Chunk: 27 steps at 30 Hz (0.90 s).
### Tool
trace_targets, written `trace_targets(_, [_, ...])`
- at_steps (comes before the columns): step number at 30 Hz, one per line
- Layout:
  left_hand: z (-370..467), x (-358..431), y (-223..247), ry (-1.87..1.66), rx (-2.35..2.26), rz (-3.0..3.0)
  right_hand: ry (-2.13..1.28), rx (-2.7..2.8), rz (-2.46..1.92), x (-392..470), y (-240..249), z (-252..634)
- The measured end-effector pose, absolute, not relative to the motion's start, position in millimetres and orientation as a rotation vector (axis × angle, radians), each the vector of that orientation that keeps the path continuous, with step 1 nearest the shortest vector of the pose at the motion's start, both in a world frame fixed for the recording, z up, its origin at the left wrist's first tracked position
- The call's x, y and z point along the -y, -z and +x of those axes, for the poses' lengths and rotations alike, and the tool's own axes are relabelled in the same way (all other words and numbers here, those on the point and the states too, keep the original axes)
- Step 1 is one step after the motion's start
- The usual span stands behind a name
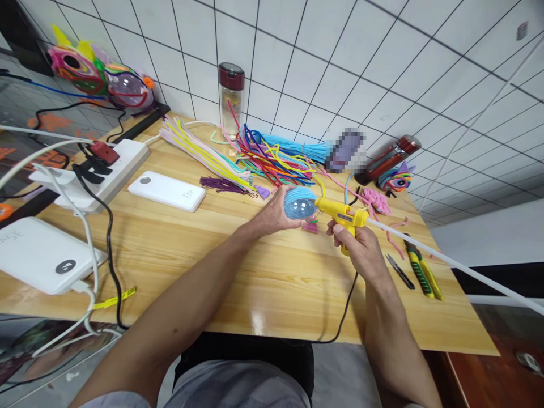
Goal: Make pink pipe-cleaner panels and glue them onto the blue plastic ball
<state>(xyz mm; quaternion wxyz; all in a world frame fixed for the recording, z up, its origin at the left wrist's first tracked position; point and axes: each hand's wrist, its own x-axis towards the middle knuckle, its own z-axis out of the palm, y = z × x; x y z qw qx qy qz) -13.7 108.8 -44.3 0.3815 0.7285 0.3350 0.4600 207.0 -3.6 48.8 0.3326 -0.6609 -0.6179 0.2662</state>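
My left hand [275, 214] is wrapped round a clear plastic ball [300, 208] whose upper part is covered with rows of light blue pipe cleaner. In my right hand [355, 243] is a yellow hot glue gun [340, 212], gripped by its handle, with the nozzle at the ball's right side. Whether the tip touches the ball I cannot tell. A long white glue stick [442, 256] sticks out of the gun's back toward the right. Just under the ball lies a small pink tassel [310, 226], partly covered.
Behind my hands lies a pile of coloured pipe cleaners [276, 161] beside a glass bottle [232, 102]. Pliers [423, 269] and small snips [400, 272] lie at right. White power banks [167, 191] and a power strip [113, 173] with cables occupy the left. The gun's black cord [349, 300] crosses the front edge.
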Motion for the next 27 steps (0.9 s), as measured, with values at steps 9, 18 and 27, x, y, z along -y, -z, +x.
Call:
trace_targets(9, [-13.6,-108.8,44.8,-1.18,-0.852,1.857,-0.689,1.619,-1.732,3.3,-49.3,206.4])
trace_targets(18, [-14.1,-108.9,44.6,-1.167,-0.854,1.862,-0.694,1.631,-1.722,4.2,-48.6,207.7])
trace_targets(27, [-12.7,-110.4,48.2,-1.193,-0.841,1.866,-0.686,1.637,-1.714,3.7,-50.2,207.6])
